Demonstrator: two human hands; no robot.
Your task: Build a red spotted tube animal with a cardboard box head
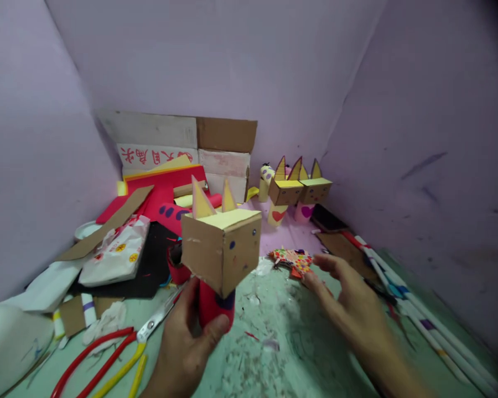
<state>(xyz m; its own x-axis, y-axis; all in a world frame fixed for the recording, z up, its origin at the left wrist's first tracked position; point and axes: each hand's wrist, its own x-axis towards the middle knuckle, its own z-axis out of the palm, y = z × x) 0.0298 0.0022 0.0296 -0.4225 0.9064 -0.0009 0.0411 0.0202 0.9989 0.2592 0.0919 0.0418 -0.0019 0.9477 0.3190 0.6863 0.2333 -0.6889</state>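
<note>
My left hand (191,337) is wrapped round the red tube body of a cardboard cat figure (222,243). The figure has a brown box head with a yellow top, two pointed ears and small drawn dots on its front. Over the table to the right, my right hand (344,304) is open, thumb and fingers apart. Its fingertips are near a colourful patterned paper piece (292,260); whether they touch it I cannot tell. Scissors with red handles (103,359) lie beside my left wrist, with yellow handles (120,370) next to them.
Two similar cat figures (286,193) stand at the back, by a spotted yellow tube (264,182). A cardboard box (224,138), red paper (166,188) and a white plastic packet (116,254) lie at the left. Along the right wall run several long white sticks (419,315) and a phone-like dark object (328,218).
</note>
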